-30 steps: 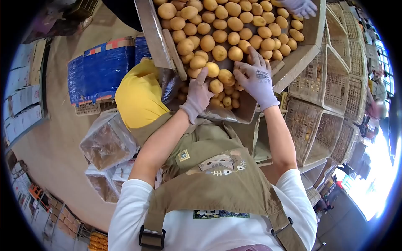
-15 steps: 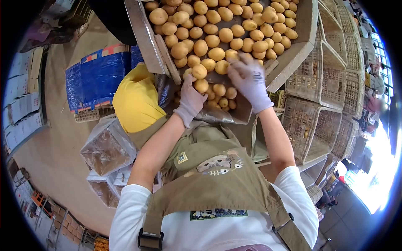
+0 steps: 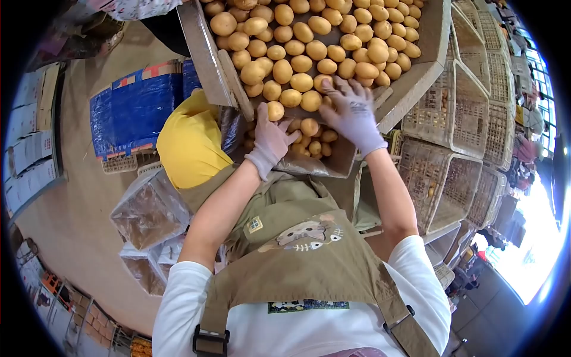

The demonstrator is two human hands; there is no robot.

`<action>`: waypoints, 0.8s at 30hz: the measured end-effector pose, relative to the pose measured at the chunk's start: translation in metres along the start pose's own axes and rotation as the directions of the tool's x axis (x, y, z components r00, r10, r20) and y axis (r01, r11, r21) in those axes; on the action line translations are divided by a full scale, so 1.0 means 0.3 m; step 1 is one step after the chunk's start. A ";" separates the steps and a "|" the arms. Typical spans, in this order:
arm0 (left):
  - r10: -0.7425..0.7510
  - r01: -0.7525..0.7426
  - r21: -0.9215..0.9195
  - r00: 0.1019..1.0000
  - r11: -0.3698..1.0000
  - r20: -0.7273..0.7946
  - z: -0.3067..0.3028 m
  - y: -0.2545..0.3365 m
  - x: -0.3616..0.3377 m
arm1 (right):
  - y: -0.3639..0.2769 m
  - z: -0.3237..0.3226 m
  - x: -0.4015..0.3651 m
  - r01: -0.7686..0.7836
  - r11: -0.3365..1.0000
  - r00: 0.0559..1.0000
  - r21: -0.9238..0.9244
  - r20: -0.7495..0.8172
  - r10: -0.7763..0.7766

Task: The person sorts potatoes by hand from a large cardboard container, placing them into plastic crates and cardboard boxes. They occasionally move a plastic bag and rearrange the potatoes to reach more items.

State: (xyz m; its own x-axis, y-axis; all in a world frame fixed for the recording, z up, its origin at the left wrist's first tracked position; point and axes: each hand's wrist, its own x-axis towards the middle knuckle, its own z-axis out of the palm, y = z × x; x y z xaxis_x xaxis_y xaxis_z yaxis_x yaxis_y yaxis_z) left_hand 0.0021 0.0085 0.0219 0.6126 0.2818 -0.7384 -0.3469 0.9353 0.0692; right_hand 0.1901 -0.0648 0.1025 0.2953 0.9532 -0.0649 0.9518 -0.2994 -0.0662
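L hand [image 3: 270,140], pale-gloved, is sitting loosely half-open w/ fingertips touching one round yellow-tan potato [image 3: 275,110] at the lip of the grey sloped sorting tray [image 3: 205,53]. R hand [image 3: 354,113], gloved, is lying spread flat on the tray's lowest potatoes, gripping nothing. Both are hovering just above the plastic-lined cardboard box [image 3: 342,160] half-filled w/ potatoes.

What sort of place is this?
Probably a produce packing shed: a wooden sorting tray heaped with round yellow produce, stacked plastic crates beside it, and bag-lined boxes on the floor.
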 end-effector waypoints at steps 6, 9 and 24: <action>-0.003 0.005 -0.031 0.997 1.000 0.083 -0.019 0.001 0.009 | 0.003 0.024 -0.035 0.034 0.999 0.999 -0.021 -0.029 -0.035; 0.013 -0.011 -0.044 0.999 0.999 0.046 -0.010 0.002 0.000 | 0.021 -0.018 0.012 -0.047 0.994 0.990 0.103 0.136 0.033; 0.115 -0.106 0.081 0.988 0.991 -0.104 0.023 -0.010 0.022 | -0.003 -0.033 0.043 0.060 0.996 0.987 0.073 -0.155 -0.048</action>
State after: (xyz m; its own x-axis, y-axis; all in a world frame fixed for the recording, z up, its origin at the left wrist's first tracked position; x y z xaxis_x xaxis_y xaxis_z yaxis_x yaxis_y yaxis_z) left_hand 0.0122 0.0091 0.0215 0.4915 0.3634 -0.7914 -0.3516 0.9142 0.2014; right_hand 0.1938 -0.0517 0.1115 0.2582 0.9615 0.0939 0.9594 -0.2438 -0.1421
